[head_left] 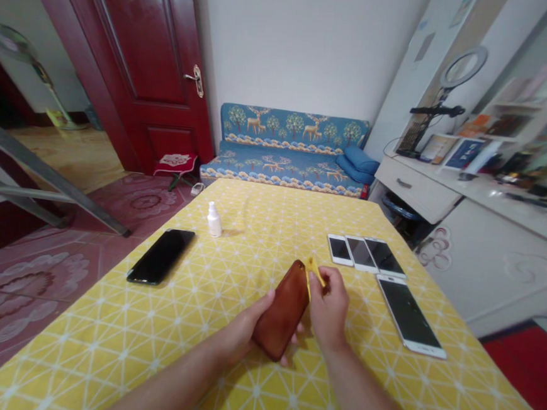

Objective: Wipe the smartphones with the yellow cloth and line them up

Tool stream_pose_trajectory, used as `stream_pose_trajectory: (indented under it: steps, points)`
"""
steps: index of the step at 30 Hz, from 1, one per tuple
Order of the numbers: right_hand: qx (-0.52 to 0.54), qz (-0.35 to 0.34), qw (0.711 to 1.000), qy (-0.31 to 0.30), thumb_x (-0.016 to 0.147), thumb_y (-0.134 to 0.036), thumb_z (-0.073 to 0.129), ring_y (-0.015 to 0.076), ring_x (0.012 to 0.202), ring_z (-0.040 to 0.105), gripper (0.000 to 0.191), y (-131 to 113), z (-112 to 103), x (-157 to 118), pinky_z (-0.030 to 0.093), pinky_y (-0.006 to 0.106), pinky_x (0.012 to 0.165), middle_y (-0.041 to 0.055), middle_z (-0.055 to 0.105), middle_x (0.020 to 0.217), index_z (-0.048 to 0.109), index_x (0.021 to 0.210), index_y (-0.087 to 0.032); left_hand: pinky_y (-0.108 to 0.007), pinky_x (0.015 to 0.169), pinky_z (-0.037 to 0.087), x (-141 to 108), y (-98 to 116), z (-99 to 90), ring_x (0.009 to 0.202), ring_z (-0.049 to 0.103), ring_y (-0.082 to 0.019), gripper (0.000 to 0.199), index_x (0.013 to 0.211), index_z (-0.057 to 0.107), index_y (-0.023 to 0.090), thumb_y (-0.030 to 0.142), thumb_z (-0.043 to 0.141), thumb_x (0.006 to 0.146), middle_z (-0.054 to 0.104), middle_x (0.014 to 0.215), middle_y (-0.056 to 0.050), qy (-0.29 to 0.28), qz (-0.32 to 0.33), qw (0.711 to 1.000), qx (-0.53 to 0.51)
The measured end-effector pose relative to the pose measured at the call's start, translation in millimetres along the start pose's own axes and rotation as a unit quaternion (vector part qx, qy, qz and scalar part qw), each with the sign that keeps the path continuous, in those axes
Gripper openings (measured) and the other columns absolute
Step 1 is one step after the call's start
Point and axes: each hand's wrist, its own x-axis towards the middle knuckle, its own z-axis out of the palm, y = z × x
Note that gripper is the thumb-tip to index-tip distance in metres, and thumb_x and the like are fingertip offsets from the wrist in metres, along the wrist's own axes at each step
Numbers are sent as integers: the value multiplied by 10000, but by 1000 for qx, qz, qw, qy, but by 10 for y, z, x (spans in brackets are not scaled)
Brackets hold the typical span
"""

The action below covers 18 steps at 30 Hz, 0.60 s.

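My left hand (245, 326) is wrapped round a brown phone case (281, 313), its thumb on the near face and fingertips showing past the right edge. Between the fingers of my right hand (332, 301) is a small yellow cloth (316, 273), held against the case's upper right edge. Whether a phone sits inside the case cannot be told. A black phone (161, 257) lies on the left, near a white spray bottle (214, 220) standing upright. On the right lie several white-framed phones, among them a large one (411, 317) and a small one (340, 251).
A yellow patterned cloth covers the table (259, 387). Beyond its far edge stands a blue sofa (277, 161). To the right is a white dresser (412, 184) with a ring light (464, 67). A red stool (176, 163) and metal ladder legs (62, 182) are at left.
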Motion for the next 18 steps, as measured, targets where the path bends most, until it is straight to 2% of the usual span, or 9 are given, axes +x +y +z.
stream_pose_trajectory:
  steps: [2,4,9,12,14,16,18]
  points:
    - [8,-10,1000,18,866,-238,516,188,826,580,100,48,-44,74,480,342,767,37,600,879,578,931,-194,-309,511,536,7,-8,-13,741,669,-234,592,1089,649,53,539,361,911,686,985,-214,0,-9,1000,16]
    - [10,-56,998,4,861,-173,486,195,897,576,170,30,-59,77,473,357,815,50,595,939,605,979,-199,-290,505,532,9,-4,-15,745,669,-227,622,1078,652,63,575,344,904,686,970,-204,1,-14,1000,25]
    - [33,-180,976,-122,883,-74,427,177,957,571,378,-198,2,-199,486,314,825,59,566,1000,610,1167,-245,-259,459,481,12,-4,0,567,631,-184,810,1032,644,104,768,240,804,679,745,-126,-17,6,999,29]
    - [72,-223,948,-213,905,-114,461,177,949,583,382,-346,44,-399,507,298,815,71,578,1016,553,1254,-237,-245,542,489,8,-17,-26,597,634,-168,767,893,646,122,796,302,763,659,686,-86,24,47,999,8]
    - [66,-240,937,-246,911,-136,482,182,945,587,397,-394,52,-445,514,307,824,81,591,1022,516,1296,-227,-244,599,492,-1,-26,-64,675,647,-178,752,844,646,122,798,329,752,664,711,-94,57,62,996,12]
    - [41,-259,936,-233,921,-123,458,182,941,590,398,-379,40,-391,517,313,823,79,600,1007,521,1295,-242,-260,568,478,-14,-32,-109,633,633,-186,811,877,658,109,817,286,742,661,698,-110,58,47,996,55]
    - [15,-266,945,-188,924,-101,426,180,937,591,400,-307,8,-258,518,311,806,74,594,987,554,1268,-260,-265,521,453,-29,-32,-144,550,604,-175,863,947,664,95,818,238,748,660,691,-123,39,25,993,106]
